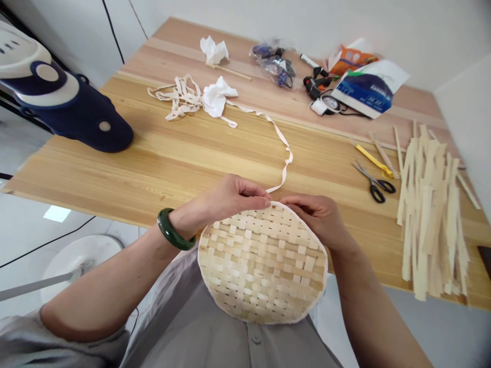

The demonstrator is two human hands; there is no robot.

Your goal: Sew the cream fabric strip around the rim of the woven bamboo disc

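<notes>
A round woven bamboo piece with a white band along its edge rests against my front, below the table's near edge. My left hand pinches its top rim, thumb in front. Just to the right, my right hand has its fingers pressed together at the rim, and the fingertips are partly hidden. From between the hands a narrow white strip runs away over the table to a crumpled white tissue and a loose heap of cream tape.
Black-handled scissors, a yellow cutter and a pile of bamboo strips lie right. Behind are a glue gun, a tissue pack and a plastic bag. A dark blue bottle is at left.
</notes>
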